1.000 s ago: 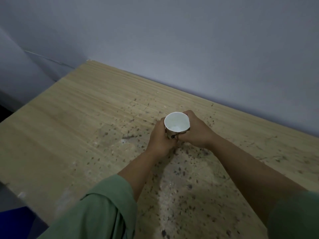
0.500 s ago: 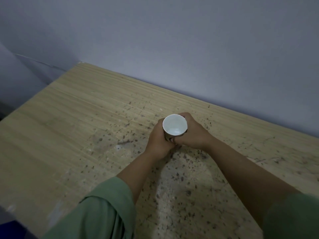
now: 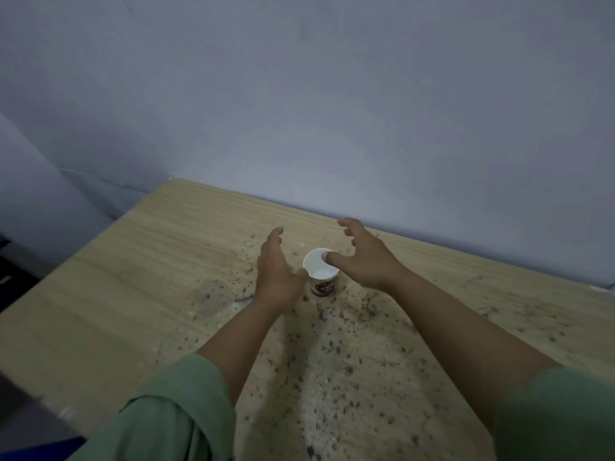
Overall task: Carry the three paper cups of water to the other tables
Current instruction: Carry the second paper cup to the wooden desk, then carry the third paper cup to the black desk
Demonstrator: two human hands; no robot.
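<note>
One white paper cup [image 3: 321, 276] with a dark brown logo stands upright on the wooden table [image 3: 139, 294], with pale liquid visible inside. My left hand [image 3: 276, 272] is open just left of the cup, palm facing it, apart from it. My right hand [image 3: 362, 257] hovers open to the cup's right, fingers spread, its thumb tip over the rim. Neither hand grips the cup. No other cups are in view.
The light wood tabletop is speckled with dark spots and a worn pale patch [image 3: 332, 394] near me. A grey-blue wall [image 3: 332, 111] runs along the table's far edge. The table's left edge drops to a dark floor [image 3: 16, 284].
Both hands held the cup a second ago; they have now let go and spread apart, leaving the cup standing on the table. The view has tilted upward.
</note>
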